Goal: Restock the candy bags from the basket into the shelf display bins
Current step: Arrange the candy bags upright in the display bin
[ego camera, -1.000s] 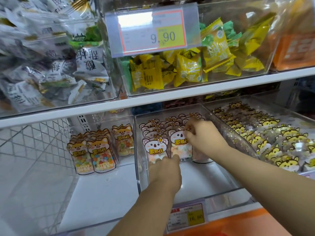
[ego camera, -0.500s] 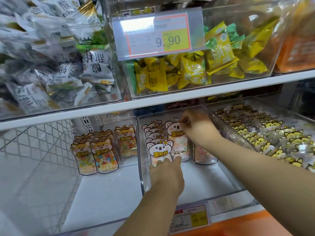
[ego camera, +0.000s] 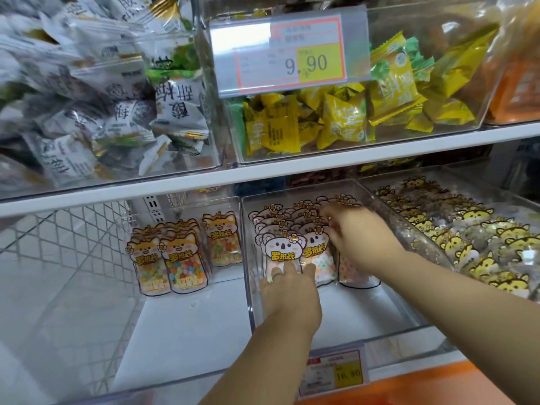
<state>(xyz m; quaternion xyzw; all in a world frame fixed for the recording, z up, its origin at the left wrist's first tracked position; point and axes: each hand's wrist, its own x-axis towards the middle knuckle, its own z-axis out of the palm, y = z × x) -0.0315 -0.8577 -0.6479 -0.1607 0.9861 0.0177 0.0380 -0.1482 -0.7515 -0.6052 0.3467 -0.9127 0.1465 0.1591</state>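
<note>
Clear bin (ego camera: pixel 362 312) — my left hand (ego camera: pixel 287 290), fingers straight, presses the front koala bag (ego camera: pixel 285 249); right hand (ego camera: pixel 361 239) atop the rows (ego camera: pixel 295 217) — grip unreadable, blurred.

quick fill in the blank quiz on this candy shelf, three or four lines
1. The left hand and the right hand both reach into the ___ lower bin.
2. The upper price tag reads ___.
3. The bee bags lie to the ___ of the koala bags.
4. The lower price tag reads ___.

Missing words: middle; 9.90; right; 16.80
</note>
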